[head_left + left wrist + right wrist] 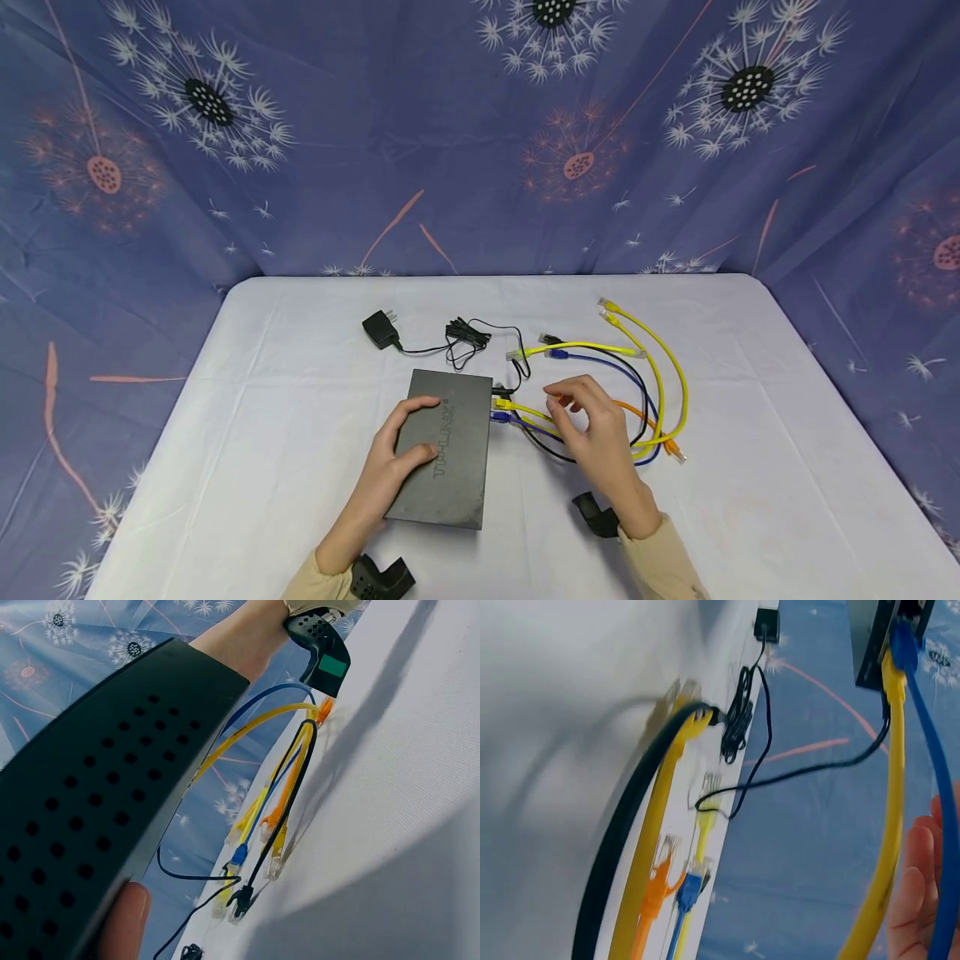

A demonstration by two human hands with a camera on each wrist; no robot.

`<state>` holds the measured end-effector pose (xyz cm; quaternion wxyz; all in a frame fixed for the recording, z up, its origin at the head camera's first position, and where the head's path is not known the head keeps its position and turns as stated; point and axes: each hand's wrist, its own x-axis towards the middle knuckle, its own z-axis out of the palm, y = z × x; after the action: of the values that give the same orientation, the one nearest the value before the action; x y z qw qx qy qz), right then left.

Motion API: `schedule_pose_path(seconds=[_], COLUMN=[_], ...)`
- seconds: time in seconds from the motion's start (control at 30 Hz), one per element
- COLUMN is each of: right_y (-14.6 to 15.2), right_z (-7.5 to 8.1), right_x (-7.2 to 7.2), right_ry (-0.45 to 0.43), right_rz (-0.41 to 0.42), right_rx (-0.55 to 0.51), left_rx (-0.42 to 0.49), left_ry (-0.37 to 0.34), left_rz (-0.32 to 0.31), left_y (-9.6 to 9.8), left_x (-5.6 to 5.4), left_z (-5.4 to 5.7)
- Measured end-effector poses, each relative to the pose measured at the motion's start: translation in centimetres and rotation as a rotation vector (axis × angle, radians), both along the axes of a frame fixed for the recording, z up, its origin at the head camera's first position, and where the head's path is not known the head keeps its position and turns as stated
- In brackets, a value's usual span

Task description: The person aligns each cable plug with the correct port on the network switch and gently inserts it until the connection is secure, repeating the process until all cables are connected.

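Observation:
My left hand (382, 471) grips a black TP-LINK network switch (461, 458) by its left side, with thumb and fingers lying over the top face. The switch (97, 787) hangs above the table in the left wrist view. Out of its right side come a yellow network cable (504, 404), a blue network cable (501, 417) and a thin black power lead (501, 390). Right of the switch, my right hand (600, 429) hovers with loosely bent fingers. Beside the plugged-in cables in the right wrist view, its fingers (911, 889) show nothing held.
Behind my right hand lie loose yellow cables (678, 367), a blue plug (557, 354), a black plug (551, 339) and an orange plug (675, 452). A power adapter (381, 330) with a bundled cord (467, 333) sits farther back on the white table (247, 433).

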<state>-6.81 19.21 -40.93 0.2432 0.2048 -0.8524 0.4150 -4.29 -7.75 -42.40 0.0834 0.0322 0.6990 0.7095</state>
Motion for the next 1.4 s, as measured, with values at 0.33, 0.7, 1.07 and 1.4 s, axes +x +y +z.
schedule_pose_path(seconds=[0.33,0.7,1.07,1.4], right_y=[1.8,3.3,4.3,4.6], right_z=[-1.1,-2.5,-3.7,-4.0], right_x=[-0.5,-1.0,-1.3,-1.4], right_ry=[-0.020,-0.131,-0.213,-0.399], right_rz=[-0.072,-0.127,-0.147,-0.148], right_rx=[0.060,0.083,0.127,0.182], left_rx=[0.008,-0.004,-0.017,-0.015], left_ry=[0.005,0.001,0.004,-0.002], left_rz=[0.011,0.009,0.010,0.013], left_y=[-0.1,-0.2,-0.3,-0.3], left_x=[-0.1,-0.1,0.0,0.0], left_z=[-0.2,-0.2,-0.3,-0.3])
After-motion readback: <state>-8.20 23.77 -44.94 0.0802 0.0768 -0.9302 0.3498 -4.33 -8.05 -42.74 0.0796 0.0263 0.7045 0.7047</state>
